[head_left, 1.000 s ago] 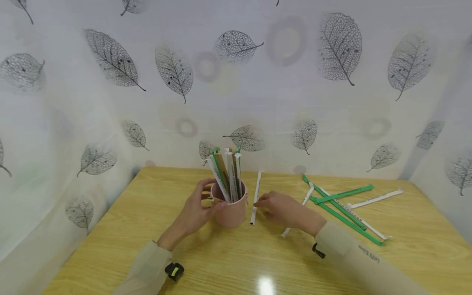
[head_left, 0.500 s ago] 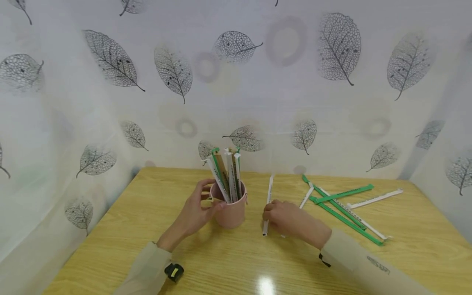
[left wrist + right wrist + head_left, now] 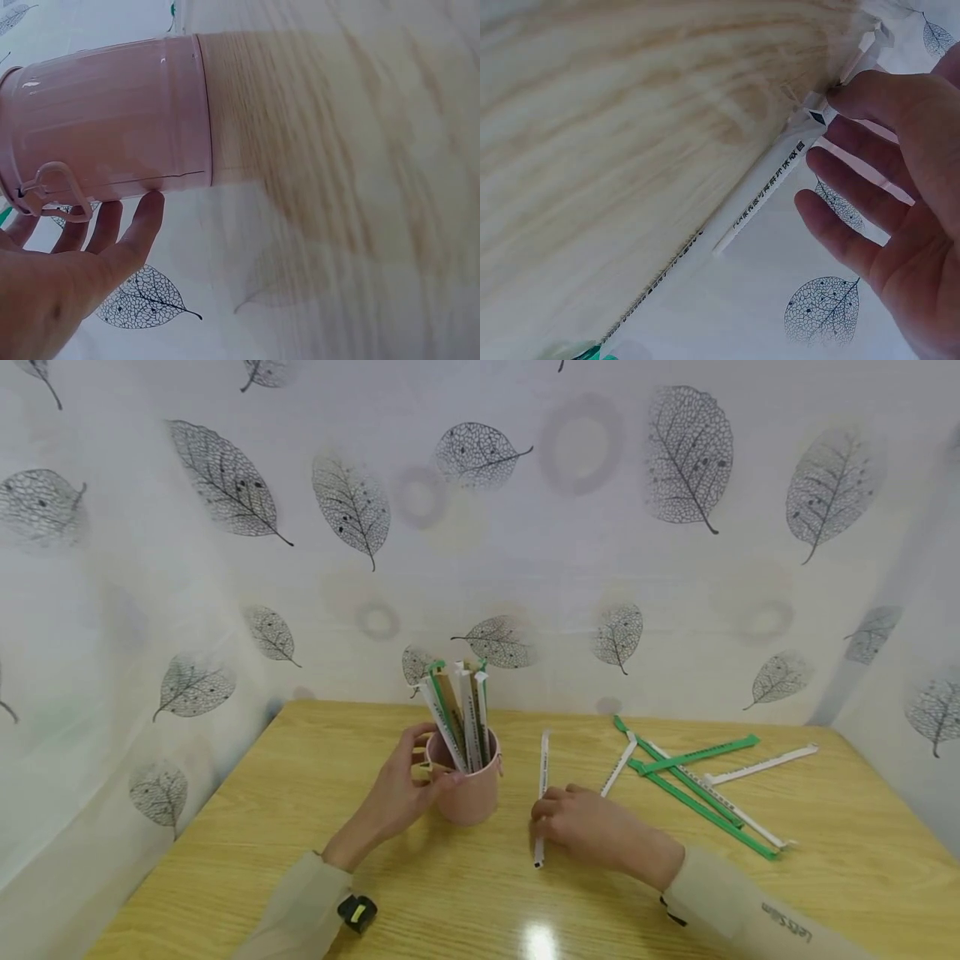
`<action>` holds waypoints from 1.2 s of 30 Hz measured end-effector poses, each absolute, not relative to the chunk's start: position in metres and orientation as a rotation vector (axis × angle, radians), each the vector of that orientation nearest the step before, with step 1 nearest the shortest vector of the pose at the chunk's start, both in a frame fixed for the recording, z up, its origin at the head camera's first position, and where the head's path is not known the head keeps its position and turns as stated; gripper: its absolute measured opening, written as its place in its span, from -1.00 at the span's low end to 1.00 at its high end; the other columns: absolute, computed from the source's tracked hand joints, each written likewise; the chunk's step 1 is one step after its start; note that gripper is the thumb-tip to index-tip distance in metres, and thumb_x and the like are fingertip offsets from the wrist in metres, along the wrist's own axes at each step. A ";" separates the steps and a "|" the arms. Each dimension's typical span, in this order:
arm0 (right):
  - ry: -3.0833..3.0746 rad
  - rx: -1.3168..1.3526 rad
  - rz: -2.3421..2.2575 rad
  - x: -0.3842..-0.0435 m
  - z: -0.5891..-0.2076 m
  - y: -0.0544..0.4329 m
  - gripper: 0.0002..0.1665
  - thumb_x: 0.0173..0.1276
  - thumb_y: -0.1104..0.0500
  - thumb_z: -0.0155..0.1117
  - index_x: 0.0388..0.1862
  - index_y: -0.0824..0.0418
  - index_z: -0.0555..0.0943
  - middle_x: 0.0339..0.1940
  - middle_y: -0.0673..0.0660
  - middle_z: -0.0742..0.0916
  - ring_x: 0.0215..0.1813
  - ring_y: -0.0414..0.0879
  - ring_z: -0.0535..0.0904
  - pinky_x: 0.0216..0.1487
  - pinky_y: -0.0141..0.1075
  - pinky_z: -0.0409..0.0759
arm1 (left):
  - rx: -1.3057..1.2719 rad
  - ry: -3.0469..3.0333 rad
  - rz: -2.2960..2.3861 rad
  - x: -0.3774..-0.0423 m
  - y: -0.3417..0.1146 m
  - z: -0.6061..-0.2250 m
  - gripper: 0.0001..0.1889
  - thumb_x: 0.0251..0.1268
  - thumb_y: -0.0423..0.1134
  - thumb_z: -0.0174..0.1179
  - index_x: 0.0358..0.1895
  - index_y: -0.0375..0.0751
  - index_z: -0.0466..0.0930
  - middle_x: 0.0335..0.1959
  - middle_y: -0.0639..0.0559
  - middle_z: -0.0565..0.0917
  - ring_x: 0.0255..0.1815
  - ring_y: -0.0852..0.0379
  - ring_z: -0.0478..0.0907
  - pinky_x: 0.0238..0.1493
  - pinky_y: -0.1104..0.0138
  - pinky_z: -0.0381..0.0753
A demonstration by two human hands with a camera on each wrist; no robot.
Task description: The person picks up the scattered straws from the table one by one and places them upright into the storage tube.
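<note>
My left hand (image 3: 401, 789) holds a small pink metal bucket (image 3: 470, 803) from its left side, thumb at the front of the rim. In the left wrist view the fingers lie along the bucket's wall (image 3: 112, 120), by its wire handle (image 3: 75, 187). Several white, green and brown wrapped straws (image 3: 452, 714) stand in it, leaning. To the bucket's right, my right hand (image 3: 592, 827) pinches a white wrapped straw (image 3: 543, 764), pointing away from me. Part of a second white straw (image 3: 618, 768) lies hidden behind that hand; its printed wrapper (image 3: 769, 187) shows in the right wrist view.
On the right of the wooden table (image 3: 420, 902), green straws (image 3: 701, 753) and white straws (image 3: 765, 764) lie crossed in a loose pile. A pale cloth with leaf prints (image 3: 480, 552) hangs behind the table and at its sides.
My right hand has drawn the white straw to the right, away from the bucket, and then toward me. The left hand and the bucket have stayed in place.
</note>
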State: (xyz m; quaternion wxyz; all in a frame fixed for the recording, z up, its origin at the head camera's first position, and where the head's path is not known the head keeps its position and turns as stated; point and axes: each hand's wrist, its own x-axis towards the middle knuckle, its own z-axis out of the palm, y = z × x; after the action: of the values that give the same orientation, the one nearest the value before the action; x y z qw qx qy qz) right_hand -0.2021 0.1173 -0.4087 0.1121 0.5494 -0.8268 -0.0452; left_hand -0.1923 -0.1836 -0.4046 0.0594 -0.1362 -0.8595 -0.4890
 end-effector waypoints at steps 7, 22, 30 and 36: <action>-2.260 1.631 -0.007 -0.210 -0.410 0.118 -0.81 0.23 0.19 0.53 -0.17 0.02 0.77 -0.14 -0.07 0.79 -0.06 -0.16 0.68 -0.12 -0.30 0.66 | -0.419 -2.599 -1.485 -0.193 -0.183 -0.404 -0.25 0.35 -0.03 0.34 0.51 0.00 0.16 0.37 -0.26 0.43 0.29 -0.27 0.52 0.11 0.00 0.72; -1.899 1.496 0.693 -0.233 -0.376 0.127 -0.76 0.55 0.17 0.18 0.03 0.23 0.72 -0.14 0.09 0.80 -0.20 -0.12 0.76 -0.23 -0.41 0.70 | -0.390 -2.618 -1.487 -0.193 -0.183 -0.402 -0.23 0.34 -0.04 0.36 0.51 0.01 0.14 0.37 -0.25 0.42 0.30 -0.28 0.51 0.13 -0.01 0.71; -1.727 1.314 0.890 -0.243 -0.358 0.130 -0.71 0.54 0.11 0.19 -0.13 0.30 0.75 -0.26 0.15 0.82 -0.32 -0.07 0.76 -0.21 -0.42 0.71 | -0.393 -2.613 -1.490 -0.194 -0.184 -0.403 -0.23 0.35 -0.04 0.36 0.51 0.01 0.14 0.35 -0.25 0.43 0.27 -0.26 0.52 0.10 0.03 0.72; -1.705 1.302 1.087 -0.245 -0.350 0.134 -0.78 0.25 0.47 0.34 -0.12 0.36 0.73 -0.29 0.21 0.79 -0.22 -0.11 0.77 -0.10 -0.48 0.73 | -0.398 -2.599 -1.498 -0.194 -0.183 -0.406 -0.22 0.33 -0.03 0.37 0.51 0.03 0.15 0.36 -0.22 0.44 0.26 -0.23 0.53 0.10 0.04 0.71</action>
State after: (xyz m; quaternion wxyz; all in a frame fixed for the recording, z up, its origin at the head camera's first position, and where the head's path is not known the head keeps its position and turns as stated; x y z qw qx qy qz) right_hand -0.2449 0.1345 -0.3496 0.3598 0.5052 -0.6614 0.4217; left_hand -0.1938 -0.1835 -0.4057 0.0578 -0.1314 -0.8574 -0.4943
